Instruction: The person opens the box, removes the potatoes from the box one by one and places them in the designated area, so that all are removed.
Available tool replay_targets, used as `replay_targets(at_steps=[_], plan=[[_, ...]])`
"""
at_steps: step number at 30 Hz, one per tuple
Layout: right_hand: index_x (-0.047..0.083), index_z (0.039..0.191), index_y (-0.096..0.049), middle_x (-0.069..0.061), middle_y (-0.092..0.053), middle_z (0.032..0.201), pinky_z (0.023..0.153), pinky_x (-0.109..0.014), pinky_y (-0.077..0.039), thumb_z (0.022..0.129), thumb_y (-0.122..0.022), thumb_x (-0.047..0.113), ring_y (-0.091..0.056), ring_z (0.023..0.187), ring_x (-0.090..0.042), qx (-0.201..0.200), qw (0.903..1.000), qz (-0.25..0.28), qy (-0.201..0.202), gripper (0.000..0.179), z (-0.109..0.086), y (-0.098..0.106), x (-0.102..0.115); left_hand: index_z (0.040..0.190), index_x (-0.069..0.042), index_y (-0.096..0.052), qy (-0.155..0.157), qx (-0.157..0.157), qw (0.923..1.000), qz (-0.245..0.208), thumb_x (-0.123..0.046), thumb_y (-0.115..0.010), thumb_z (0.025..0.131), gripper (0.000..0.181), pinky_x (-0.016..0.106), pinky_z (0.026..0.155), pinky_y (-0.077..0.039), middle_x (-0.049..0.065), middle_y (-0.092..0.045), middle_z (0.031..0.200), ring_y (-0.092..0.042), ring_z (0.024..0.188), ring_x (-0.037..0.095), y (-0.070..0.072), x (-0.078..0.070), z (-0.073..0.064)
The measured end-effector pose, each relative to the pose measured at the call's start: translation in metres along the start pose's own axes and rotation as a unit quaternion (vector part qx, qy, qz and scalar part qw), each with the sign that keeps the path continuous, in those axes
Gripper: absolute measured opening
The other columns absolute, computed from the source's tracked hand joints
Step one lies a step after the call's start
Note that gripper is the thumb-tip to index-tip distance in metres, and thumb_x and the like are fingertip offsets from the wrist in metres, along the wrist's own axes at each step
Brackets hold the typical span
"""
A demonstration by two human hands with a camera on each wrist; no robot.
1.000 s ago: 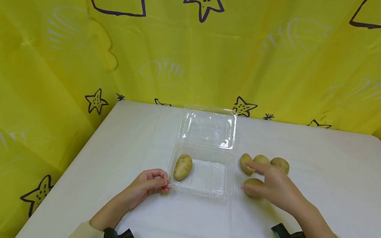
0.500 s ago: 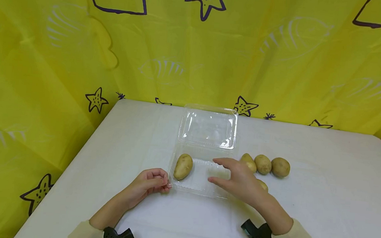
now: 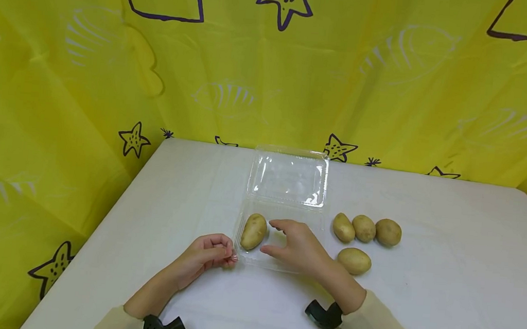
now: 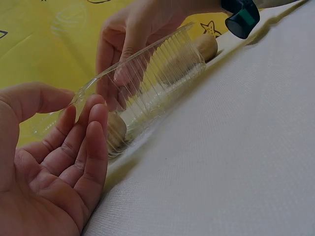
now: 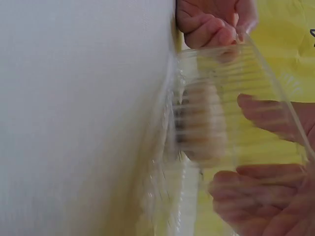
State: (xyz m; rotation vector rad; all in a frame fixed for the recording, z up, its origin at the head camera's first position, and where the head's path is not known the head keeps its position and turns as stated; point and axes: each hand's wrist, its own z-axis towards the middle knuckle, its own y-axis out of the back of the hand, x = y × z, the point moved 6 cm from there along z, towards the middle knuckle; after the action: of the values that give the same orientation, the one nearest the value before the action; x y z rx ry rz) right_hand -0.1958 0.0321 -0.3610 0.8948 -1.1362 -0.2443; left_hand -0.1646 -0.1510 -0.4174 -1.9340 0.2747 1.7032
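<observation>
A clear plastic clamshell container (image 3: 287,179) lies on the white-covered table, its lid folded back. Inside the base, along the left side, rests one potato (image 3: 253,232). My left hand (image 3: 204,258) pinches the front left corner of the container between thumb and fingers, as the left wrist view (image 4: 64,147) also has it. Over the base hovers my right hand (image 3: 301,247), thumb and fingers spread apart with nothing between them, just right of that potato. In the right wrist view the potato (image 5: 204,120) appears blurred through the ribbed container wall.
Right of the container, three potatoes (image 3: 364,228) sit in a row. A further potato (image 3: 354,261) lies in front of them, close to my right forearm. A yellow patterned curtain (image 3: 251,81) hangs behind the white table (image 3: 448,241) and along its left side.
My right hand has moved left from the loose potatoes to over the container, carrying nothing. The left hand and the potatoes have stayed in place.
</observation>
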Motion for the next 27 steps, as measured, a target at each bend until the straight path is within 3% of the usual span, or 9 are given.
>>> replay_targets(at_steps=[9, 19, 27], plan=[[-0.005, 0.114, -0.058, -0.014, -0.062, 0.110, 0.089, -0.038, -0.044, 0.072, -0.079, 0.019, -0.057, 0.104, -0.027, -0.027, 0.9989, -0.031, 0.024, 0.053, 0.013, -0.013, 0.008, 0.088, -0.005, -0.054, -0.003, 0.005, 1.0000, -0.001, -0.004, -0.050, 0.091, 0.005, 0.026, 0.077, -0.050, 0.005, -0.061, 0.087, -0.061, 0.081, 0.013, -0.001, 0.000, 0.000], [-0.001, 0.102, -0.057, -0.006, -0.059, 0.092, 0.074, -0.035, -0.046, 0.067, -0.081, 0.022, -0.053, 0.082, -0.019, -0.023, 0.9986, -0.048, -0.002, 0.049, 0.024, -0.023, 0.013, 0.088, -0.006, -0.055, -0.001, 0.004, 1.0000, -0.003, -0.005, -0.051, 0.091, 0.005, 0.026, 0.076, -0.050, 0.004, -0.062, 0.086, -0.061, 0.081, 0.013, -0.001, -0.001, 0.000], [-0.004, 0.104, -0.053, -0.005, -0.053, 0.088, 0.071, -0.034, -0.045, 0.065, -0.083, 0.024, -0.050, 0.080, -0.019, -0.015, 0.9984, -0.051, -0.019, 0.057, 0.024, -0.032, 0.014, 0.088, -0.007, -0.055, -0.001, 0.008, 1.0000, -0.003, -0.006, -0.051, 0.091, 0.005, 0.026, 0.077, -0.050, 0.003, -0.062, 0.086, -0.061, 0.081, 0.013, -0.001, -0.001, 0.000]])
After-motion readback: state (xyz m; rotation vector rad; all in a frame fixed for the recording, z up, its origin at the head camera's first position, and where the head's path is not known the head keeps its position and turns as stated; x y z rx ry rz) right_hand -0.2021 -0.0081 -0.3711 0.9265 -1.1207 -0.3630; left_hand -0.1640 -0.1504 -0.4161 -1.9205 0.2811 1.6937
